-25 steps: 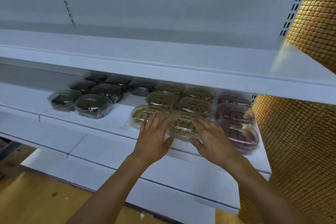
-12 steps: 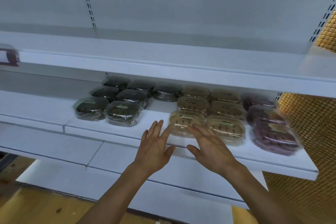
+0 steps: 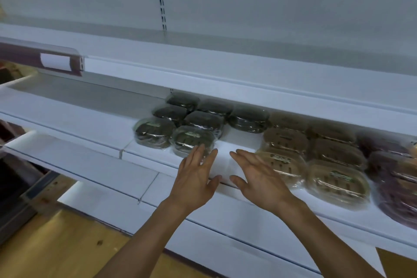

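Now the left hand (image 3: 195,178) and right hand (image 3: 259,179) hover released, fingers straight, over the white metal shelf (image 3: 234,140). The left fingertips overlap the near dark-green plastic-wrapped oval pack (image 3: 190,139); the tan plastic-wrapped oval pack (image 3: 284,163) lies just right of the right hand.

You have a bare lane on the white metal shelf (image 3: 239,142), between the clear-wrapped dark green oval packs (image 3: 191,140) on your left and the clear-wrapped tan oval packs (image 3: 284,160) on your right. One dark pack (image 3: 248,119) blocks its far end. The white upper shelf (image 3: 225,79) hangs low overhead. Left of the dark packs lies open shelf.
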Motion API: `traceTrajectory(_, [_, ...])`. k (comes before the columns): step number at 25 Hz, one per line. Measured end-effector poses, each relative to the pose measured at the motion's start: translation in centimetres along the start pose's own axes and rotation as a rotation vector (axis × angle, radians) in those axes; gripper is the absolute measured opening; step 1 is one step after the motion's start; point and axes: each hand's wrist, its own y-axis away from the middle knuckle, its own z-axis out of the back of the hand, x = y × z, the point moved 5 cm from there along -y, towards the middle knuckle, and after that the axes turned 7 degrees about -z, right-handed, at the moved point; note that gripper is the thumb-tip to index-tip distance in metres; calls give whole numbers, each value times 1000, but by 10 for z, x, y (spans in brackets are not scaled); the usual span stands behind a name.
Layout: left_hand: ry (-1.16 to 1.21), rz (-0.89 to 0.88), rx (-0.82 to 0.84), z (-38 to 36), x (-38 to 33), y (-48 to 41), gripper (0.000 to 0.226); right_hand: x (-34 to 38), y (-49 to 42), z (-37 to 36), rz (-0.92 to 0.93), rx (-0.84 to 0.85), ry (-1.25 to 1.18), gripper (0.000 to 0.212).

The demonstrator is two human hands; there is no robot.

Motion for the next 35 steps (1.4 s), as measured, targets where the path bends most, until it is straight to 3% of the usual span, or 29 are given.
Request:
traceTrajectory(10, [-76, 83, -71, 31, 85, -21, 69, 57, -95, -24, 202, 49, -28, 65])
traceTrajectory(17, [-42, -2, -17, 29, 137, -43, 67, 77, -122, -36, 87, 29, -16, 65])
traceTrajectory(21, [-18, -55, 10, 40, 185, -48, 79, 112, -132, -48, -9, -34, -36, 60])
traceTrajectory(25, [32, -71, 35, 61, 233, -48, 76, 150, -138, -68, -111, -52, 3, 56])
traceTrajectory(31, [327, 29, 188, 65, 270, -44, 70, 177, -145, -90, -180, -81, 92, 61])
traceTrajectory(35, [473, -10, 198, 62, 276, -51, 70, 182, -168, -101, -234, -103, 125, 71])
